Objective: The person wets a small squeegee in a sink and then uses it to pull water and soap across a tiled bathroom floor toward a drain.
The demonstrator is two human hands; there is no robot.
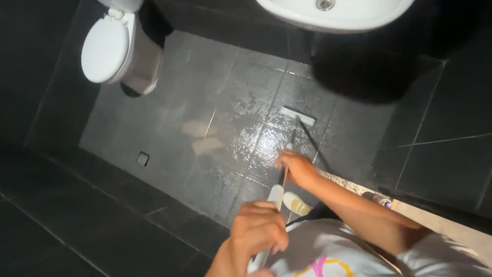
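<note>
The long thin mop handle [287, 159] runs away from the person to its pale flat head [298, 116] on wet dark tiles [225, 123]; the right hand [297, 168], nearer the head, and the left hand [259, 230] both grip it closed.

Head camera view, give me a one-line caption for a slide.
Both hands, left hand and right hand, grip a mop handle over wet dark floor tiles.
</note>
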